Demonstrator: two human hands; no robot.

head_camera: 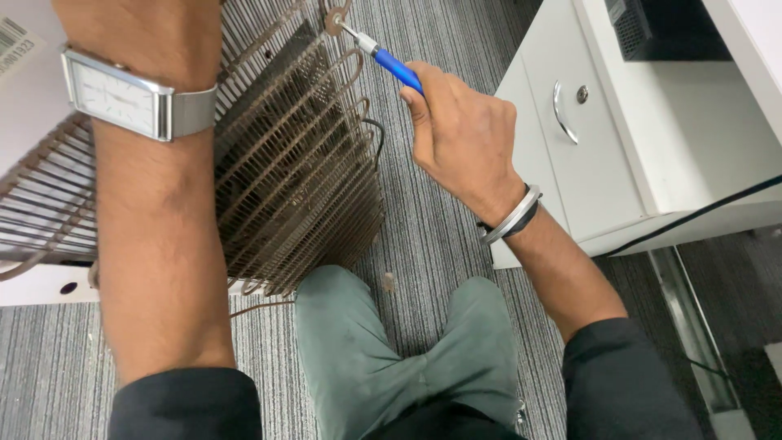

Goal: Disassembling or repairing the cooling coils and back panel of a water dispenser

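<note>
Screwdriver [391, 63], blue, clenched in right hand [456, 134], tip at 12 o'clock on condenser coil [293, 163] fastener; left hand out of frame, grip untellable.

Right hand [460, 134] is fisted tight, thumb pressed along the top, knuckles aimed at eleven o'clock. Left forearm runs straight up toward twelve, its hand out of frame.

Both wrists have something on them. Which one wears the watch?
The left wrist wears the white rectangular watch. The right wrist, behind the screwdriver, has only bangles.
</note>
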